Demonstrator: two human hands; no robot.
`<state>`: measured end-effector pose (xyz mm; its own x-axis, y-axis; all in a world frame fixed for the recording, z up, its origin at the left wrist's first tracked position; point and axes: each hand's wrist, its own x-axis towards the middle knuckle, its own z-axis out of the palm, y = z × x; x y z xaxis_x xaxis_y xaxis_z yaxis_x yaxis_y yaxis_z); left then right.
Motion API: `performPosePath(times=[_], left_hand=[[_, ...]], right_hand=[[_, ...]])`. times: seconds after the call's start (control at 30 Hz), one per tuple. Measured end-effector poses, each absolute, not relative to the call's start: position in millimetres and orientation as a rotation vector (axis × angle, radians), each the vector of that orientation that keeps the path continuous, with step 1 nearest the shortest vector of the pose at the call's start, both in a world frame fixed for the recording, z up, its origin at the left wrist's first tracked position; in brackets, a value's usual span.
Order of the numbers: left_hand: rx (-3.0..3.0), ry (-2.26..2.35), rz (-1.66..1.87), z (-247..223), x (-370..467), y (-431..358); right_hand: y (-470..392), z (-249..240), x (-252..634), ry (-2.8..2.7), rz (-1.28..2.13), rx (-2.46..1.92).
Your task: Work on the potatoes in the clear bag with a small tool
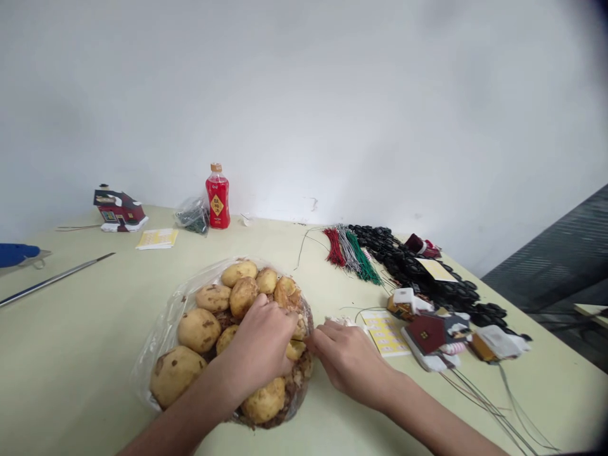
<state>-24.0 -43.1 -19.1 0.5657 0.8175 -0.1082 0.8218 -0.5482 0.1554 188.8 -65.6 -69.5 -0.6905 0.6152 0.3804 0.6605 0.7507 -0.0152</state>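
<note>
A clear plastic bag [159, 335] lies open in front of me, filled with several yellow, brown-spotted loquats [198, 329] and scraps of peel. My left hand [268, 332] reaches over the bag with its fingers curled around a loquat [295, 349] whose moist yellow flesh shows. Thumb and fingertips of my right hand [349, 361] are pinched together at the bag's right edge, close to that fruit. What the right fingertips hold is too small to make out. Behind the right hand, a crumpled white tissue [344, 321] is partly hidden.
At the back stand a red drink bottle [218, 199], a bag of dark bits [193, 216] and a miniature house [121, 211]. A metal rod [57, 278] and blue tool [19, 254] lie left. Rightward are tied wires [351, 250], black parts [403, 266], sticker sheets [387, 332] and model houses [434, 339].
</note>
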Motion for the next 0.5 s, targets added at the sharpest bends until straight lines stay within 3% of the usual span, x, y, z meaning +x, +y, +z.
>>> performPosePath(times=[0.27,0.5], left_hand=[[2.593,1.386,-0.054,-15.8,-23.8,-43.1],[2.577,1.396,0.002,-25.6,-31.7,-35.6]], right_hand=[[-69.3,-76.8,183.1,-2.577,0.027,-1.168],[-64.4,-33.6,162.8,-2.658,0.320,-1.447]])
